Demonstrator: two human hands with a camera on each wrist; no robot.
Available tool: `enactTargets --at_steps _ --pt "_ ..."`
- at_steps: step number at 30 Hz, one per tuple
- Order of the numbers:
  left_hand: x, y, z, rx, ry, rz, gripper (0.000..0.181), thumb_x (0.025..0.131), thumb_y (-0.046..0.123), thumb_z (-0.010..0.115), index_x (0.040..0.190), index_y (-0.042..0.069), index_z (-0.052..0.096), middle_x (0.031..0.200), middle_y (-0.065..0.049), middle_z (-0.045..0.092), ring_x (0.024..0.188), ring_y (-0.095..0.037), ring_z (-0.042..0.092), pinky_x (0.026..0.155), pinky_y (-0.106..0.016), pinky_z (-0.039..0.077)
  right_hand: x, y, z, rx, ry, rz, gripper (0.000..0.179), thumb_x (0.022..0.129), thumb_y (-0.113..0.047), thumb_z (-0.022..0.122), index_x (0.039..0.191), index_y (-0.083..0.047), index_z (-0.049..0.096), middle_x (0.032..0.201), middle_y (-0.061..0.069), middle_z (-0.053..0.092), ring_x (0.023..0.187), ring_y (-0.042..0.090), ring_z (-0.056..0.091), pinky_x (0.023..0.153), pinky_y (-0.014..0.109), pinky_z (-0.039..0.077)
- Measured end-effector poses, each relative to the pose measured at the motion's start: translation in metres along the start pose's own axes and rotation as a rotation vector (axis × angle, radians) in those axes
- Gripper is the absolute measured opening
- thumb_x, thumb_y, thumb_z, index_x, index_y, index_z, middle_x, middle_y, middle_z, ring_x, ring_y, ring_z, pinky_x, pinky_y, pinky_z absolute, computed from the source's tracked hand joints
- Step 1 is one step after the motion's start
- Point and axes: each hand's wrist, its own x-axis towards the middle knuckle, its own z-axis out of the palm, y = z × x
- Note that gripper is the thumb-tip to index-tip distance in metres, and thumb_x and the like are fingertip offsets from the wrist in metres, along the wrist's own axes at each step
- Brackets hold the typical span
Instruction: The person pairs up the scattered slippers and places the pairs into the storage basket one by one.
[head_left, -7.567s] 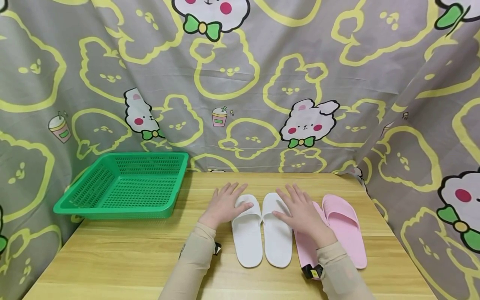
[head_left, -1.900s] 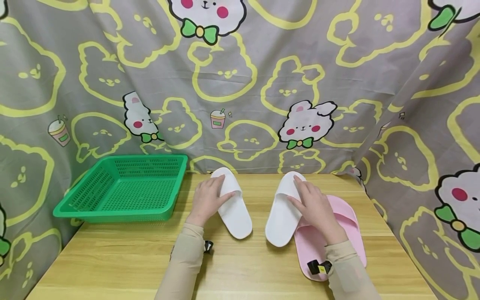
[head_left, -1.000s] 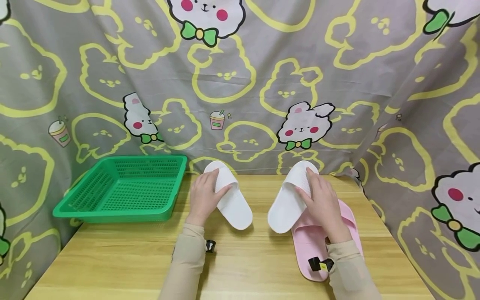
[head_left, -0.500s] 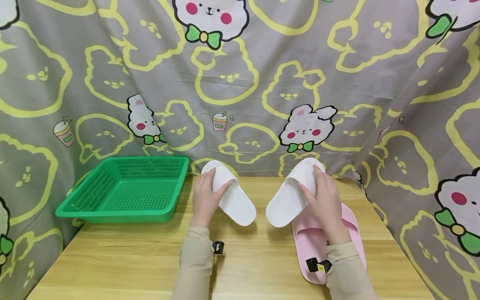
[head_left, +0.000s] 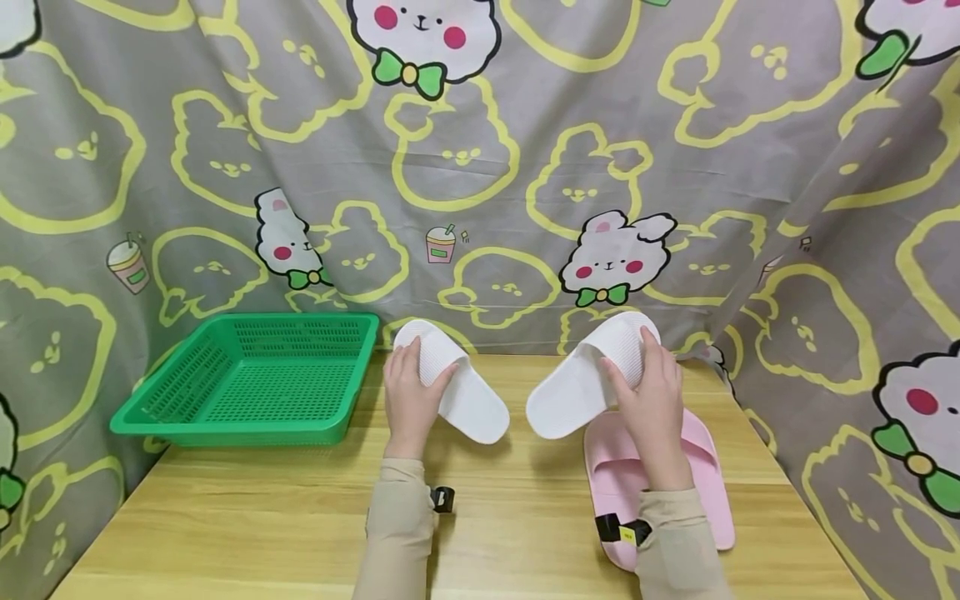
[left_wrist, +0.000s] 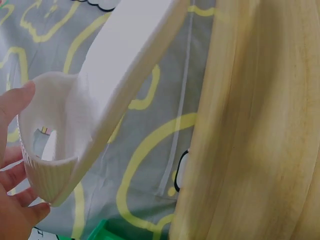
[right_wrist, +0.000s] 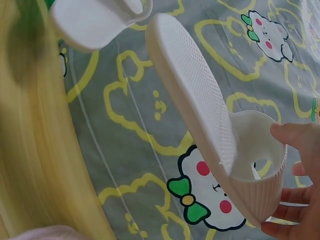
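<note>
My left hand (head_left: 409, 402) grips one white slipper (head_left: 474, 405) at its toe end, thumb on the strap and fingers along the outer edge. Its mate, another white slipper (head_left: 564, 402), is held the same way by my right hand (head_left: 652, 408). Both slippers are raised off the table with toes pointing outward and heels toward each other. In the left wrist view, the left white slipper (left_wrist: 127, 55) hangs tilted above the wood. The right white slipper (right_wrist: 195, 90) shows its ribbed strap and textured footbed in the right wrist view.
Two pink slippers (head_left: 712, 487) lie on the wooden table (head_left: 517, 533) beneath and beside my right forearm. A green plastic basket (head_left: 247, 432) stands at the back left. A patterned grey curtain (head_left: 487, 117) hangs behind the table.
The white slippers, earlier flat side by side, have been picked up and moved apart. Over the last second their toes have swung slightly further outward. The pink slippers and basket have stayed put.
</note>
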Motion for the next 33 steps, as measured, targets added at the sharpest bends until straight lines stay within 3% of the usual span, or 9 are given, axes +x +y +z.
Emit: enactTargets --at_steps 15,19,26,33 --pt "-0.002 0.001 0.008 -0.005 0.088 0.047 0.074 0.067 0.042 0.075 0.125 0.005 0.049 0.122 -0.016 0.051 0.121 -0.032 0.037 0.104 -0.044 0.031 -0.003 -0.003 0.006 0.060 0.029 0.020 0.075 0.072 -0.035 0.073 0.135 -0.013 0.039 0.117 0.021 0.048 0.110 0.037 0.041 0.093 0.051 0.034" --pt "-0.004 0.002 0.008 -0.004 0.097 0.029 0.071 0.066 0.041 0.077 0.122 0.006 0.050 0.124 -0.013 0.046 0.123 -0.028 0.034 0.104 -0.042 0.032 -0.004 -0.003 0.007 0.060 0.030 0.014 0.075 0.072 -0.036 0.073 0.135 -0.012 0.039 0.117 0.021 0.049 0.109 0.037 0.042 0.092 0.051 0.035" --pt "-0.004 0.002 0.008 -0.004 0.099 -0.005 0.070 0.065 0.041 0.077 0.119 0.007 0.049 0.142 -0.013 0.031 0.134 -0.032 0.021 0.106 -0.048 0.029 -0.006 -0.004 0.009 0.085 0.035 0.012 0.075 0.072 -0.034 0.074 0.135 -0.012 0.039 0.116 0.022 0.048 0.109 0.036 0.042 0.091 0.050 0.037" --pt "-0.004 0.003 0.010 -0.016 0.113 -0.030 0.070 0.063 0.041 0.079 0.114 0.005 0.047 0.144 -0.019 0.026 0.133 -0.038 0.023 0.106 -0.050 0.027 -0.009 -0.007 0.014 0.109 0.013 0.040 0.077 0.071 -0.033 0.075 0.136 -0.014 0.037 0.116 0.019 0.047 0.107 0.031 0.042 0.091 0.047 0.038"
